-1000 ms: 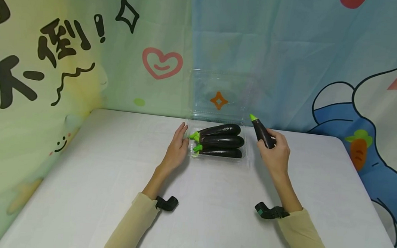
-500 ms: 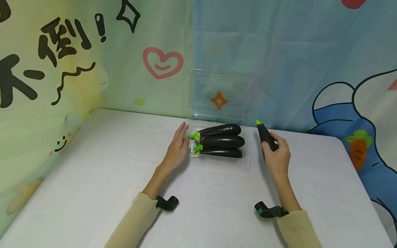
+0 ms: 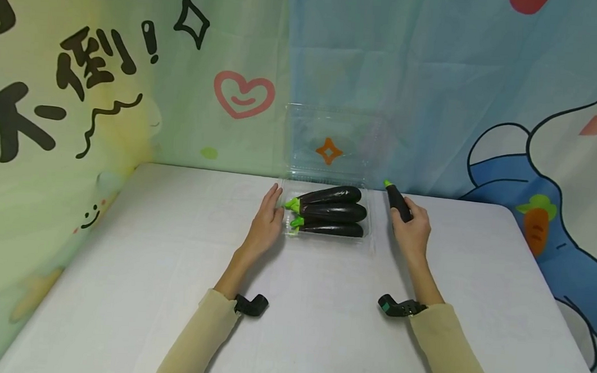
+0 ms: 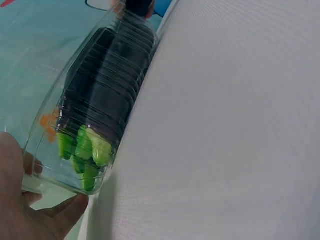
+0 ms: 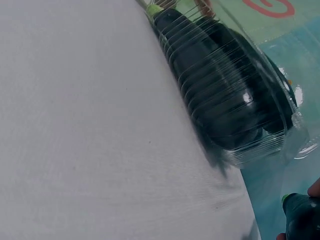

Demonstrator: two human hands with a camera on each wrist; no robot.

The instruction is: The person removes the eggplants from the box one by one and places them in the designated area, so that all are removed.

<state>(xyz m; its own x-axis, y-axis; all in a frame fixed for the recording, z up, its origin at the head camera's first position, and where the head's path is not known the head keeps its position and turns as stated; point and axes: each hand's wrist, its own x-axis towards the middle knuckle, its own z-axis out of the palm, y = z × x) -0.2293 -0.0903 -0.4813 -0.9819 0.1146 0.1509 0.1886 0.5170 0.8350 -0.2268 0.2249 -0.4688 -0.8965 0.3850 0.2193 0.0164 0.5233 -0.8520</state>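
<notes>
A clear plastic clamshell box (image 3: pixel 368 235) stands near the table's back edge, its lid (image 3: pixel 354 127) raised upright behind it. Three dark eggplants (image 3: pixel 333 212) lie side by side inside, green stems (image 4: pixel 84 145) pointing left. My left hand (image 3: pixel 265 221) rests on the box's left end with fingers extended; in the left wrist view its thumb touches the lower corner. To the right of the box, my right hand (image 3: pixel 413 229) grips another eggplant (image 3: pixel 398 202) by its thick end, green tip pointing away. Part of that eggplant (image 5: pixel 302 217) shows at the right wrist view's lower corner.
The white-covered table (image 3: pixel 317 311) extends in front of and beside the box. A printed cloth backdrop (image 3: pixel 435 92) hangs right behind the back edge. Wrist cameras (image 3: pixel 251 306) are strapped to both forearms.
My right hand has moved slightly right, away from the box, with the eggplant, then drawn a little back left. My left hand, the box and the eggplants in it have stayed put.
</notes>
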